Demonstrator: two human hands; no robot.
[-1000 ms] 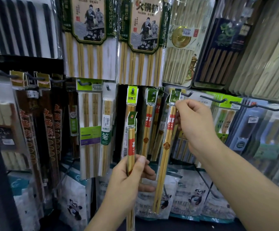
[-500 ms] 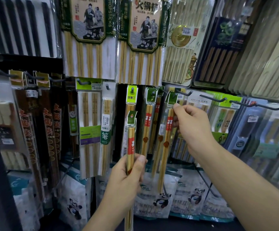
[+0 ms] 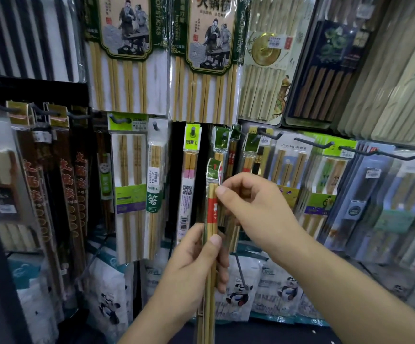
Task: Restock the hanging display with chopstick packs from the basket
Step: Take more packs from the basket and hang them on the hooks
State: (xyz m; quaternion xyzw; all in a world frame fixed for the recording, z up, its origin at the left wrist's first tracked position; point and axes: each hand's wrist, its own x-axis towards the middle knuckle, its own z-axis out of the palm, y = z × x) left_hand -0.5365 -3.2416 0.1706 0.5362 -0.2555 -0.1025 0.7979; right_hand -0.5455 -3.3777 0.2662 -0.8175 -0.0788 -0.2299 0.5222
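My left hand (image 3: pixel 196 259) grips an upright chopstick pack (image 3: pixel 212 209) of bamboo sticks with a red band and a green header card, held in front of the hanging display. My right hand (image 3: pixel 253 207) has its fingers curled round the pack's upper part, thumb tip just above the red band. Right behind hang similar green-headed packs (image 3: pixel 220 145) on a hook, and one more pack (image 3: pixel 248 150) hangs on the hook (image 3: pixel 267 135) to the right. The basket is out of view.
Large bamboo chopstick packs (image 3: pixel 201 58) hang in the upper row. Dark lacquered packs (image 3: pixel 65 182) hang at the left, boxed sets (image 3: pixel 325 182) on black hooks at the right. Bags with panda prints (image 3: pixel 238 294) stand on the shelf below.
My right hand let go of the pack it hung on the hook and came down-left to the pack in my left hand, which now sits a little higher and further right.
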